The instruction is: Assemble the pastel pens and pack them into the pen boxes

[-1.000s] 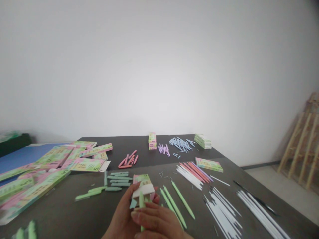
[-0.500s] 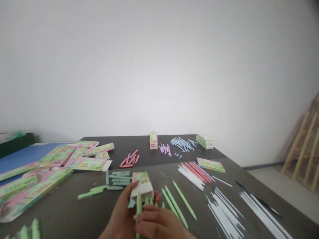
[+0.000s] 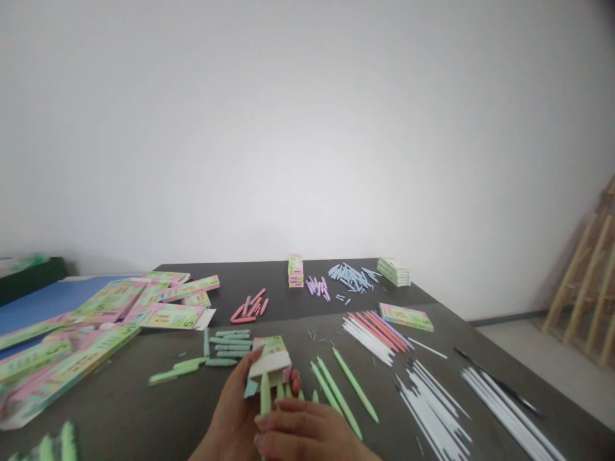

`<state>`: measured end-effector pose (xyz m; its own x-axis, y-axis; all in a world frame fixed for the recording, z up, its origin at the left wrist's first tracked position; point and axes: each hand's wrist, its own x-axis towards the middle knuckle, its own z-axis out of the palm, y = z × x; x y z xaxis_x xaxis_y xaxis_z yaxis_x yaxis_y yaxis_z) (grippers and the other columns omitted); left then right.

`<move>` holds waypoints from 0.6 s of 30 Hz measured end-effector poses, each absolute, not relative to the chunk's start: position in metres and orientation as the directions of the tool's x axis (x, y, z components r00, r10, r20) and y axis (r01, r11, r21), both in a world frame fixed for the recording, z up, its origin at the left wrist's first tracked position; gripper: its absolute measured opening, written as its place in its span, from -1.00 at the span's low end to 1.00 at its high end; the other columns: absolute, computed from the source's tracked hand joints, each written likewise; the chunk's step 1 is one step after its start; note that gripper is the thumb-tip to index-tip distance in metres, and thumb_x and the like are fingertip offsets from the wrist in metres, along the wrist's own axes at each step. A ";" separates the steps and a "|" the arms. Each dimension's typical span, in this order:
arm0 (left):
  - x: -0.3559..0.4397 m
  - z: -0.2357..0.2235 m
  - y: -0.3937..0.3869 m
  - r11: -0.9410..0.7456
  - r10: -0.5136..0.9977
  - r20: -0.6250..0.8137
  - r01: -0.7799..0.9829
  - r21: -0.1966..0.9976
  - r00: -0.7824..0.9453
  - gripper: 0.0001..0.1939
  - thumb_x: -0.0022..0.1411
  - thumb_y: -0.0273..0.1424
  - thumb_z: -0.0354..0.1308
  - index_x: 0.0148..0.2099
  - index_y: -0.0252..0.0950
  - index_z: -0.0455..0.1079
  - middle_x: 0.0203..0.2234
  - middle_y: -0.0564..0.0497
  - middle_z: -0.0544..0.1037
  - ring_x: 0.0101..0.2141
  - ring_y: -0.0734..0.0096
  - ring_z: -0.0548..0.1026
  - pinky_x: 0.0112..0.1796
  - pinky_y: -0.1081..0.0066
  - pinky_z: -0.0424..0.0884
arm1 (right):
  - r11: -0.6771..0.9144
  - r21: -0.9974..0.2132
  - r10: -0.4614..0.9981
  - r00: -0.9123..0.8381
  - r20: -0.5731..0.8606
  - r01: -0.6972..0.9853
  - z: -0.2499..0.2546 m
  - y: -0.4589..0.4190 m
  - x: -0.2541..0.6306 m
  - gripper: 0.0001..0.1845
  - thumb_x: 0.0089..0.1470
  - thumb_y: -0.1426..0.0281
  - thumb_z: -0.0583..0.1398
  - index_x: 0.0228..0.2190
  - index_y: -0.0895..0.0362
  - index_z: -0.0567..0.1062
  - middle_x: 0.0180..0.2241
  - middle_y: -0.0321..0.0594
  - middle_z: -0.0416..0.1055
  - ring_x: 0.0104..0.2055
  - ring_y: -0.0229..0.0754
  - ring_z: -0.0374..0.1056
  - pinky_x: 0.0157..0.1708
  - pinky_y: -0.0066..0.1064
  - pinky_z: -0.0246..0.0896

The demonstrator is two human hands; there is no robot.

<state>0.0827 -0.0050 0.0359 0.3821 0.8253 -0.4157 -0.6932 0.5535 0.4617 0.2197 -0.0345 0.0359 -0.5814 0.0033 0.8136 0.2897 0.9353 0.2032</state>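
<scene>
My left hand (image 3: 233, 410) is closed around a small pink-and-green cardboard box (image 3: 270, 362), whose near end has a raised white flap. Just in front of that open end, my right hand (image 3: 310, 432) grips a light green pen (image 3: 265, 394) that points up toward the box. Several other green tips show between the box and my right fingers; how far they go inside is hidden. To the right of my hands lie long green pens (image 3: 355, 384). Dull green pen barrels (image 3: 233, 346) lie beyond my left hand, with brighter green pens (image 3: 175, 371) beside them.
Flat and folded boxes (image 3: 115, 301) cover the left side. Red barrels (image 3: 250, 308), purple barrels (image 3: 318, 288) and blue pieces (image 3: 353, 278) lie farther back near stacked boxes (image 3: 394, 271). White sticks (image 3: 435, 410) and a dark thin rod (image 3: 500, 384) lie right on the dark table (image 3: 202, 410).
The box and both hands have shifted slightly left and down. My right hand still has the green pen in front of the box's open end.
</scene>
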 end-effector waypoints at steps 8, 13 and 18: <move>0.081 0.031 -0.007 0.600 0.786 -0.467 -0.680 0.422 0.404 -0.54 0.31 -0.24 -0.03 -0.47 -0.47 0.45 -0.66 -0.20 0.55 -0.65 0.34 0.51 -0.62 0.50 0.40 | 0.934 0.233 -0.036 -0.575 0.818 0.272 0.021 -0.028 0.220 -0.80 0.29 0.43 0.07 -0.34 0.09 0.47 -0.30 -0.35 0.61 -0.04 -0.40 0.44 0.16 -0.53 0.10; 0.090 0.034 -0.015 0.688 0.713 -0.495 -0.631 0.359 0.497 -0.55 0.25 -0.23 0.03 -0.39 -0.58 0.47 -0.62 -0.28 0.56 -0.60 0.28 0.54 -0.53 0.43 0.48 | 0.974 0.116 -0.023 -0.425 0.905 0.196 0.026 -0.027 0.225 -0.80 0.31 0.40 0.06 -0.15 0.26 0.40 -0.26 -0.12 0.60 0.01 -0.28 0.42 0.09 -0.53 0.25; 0.089 0.024 -0.014 0.791 0.607 -0.502 -0.531 0.306 0.616 -0.56 0.21 -0.19 0.10 -0.33 -0.58 0.47 -0.58 -0.30 0.59 -0.56 0.27 0.57 -0.58 0.50 0.44 | 0.984 0.021 0.089 -0.586 0.806 0.178 0.029 -0.033 0.225 -0.70 0.37 0.36 -0.08 -0.08 0.20 0.38 -0.19 -0.15 0.58 0.04 -0.34 0.38 0.09 -0.58 0.22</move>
<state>0.0888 -0.0137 0.0242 0.6158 0.6075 -0.5018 -0.5307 0.7905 0.3058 0.2255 -0.0334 0.0295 -0.5859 0.0888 0.8055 0.1779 0.9838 0.0209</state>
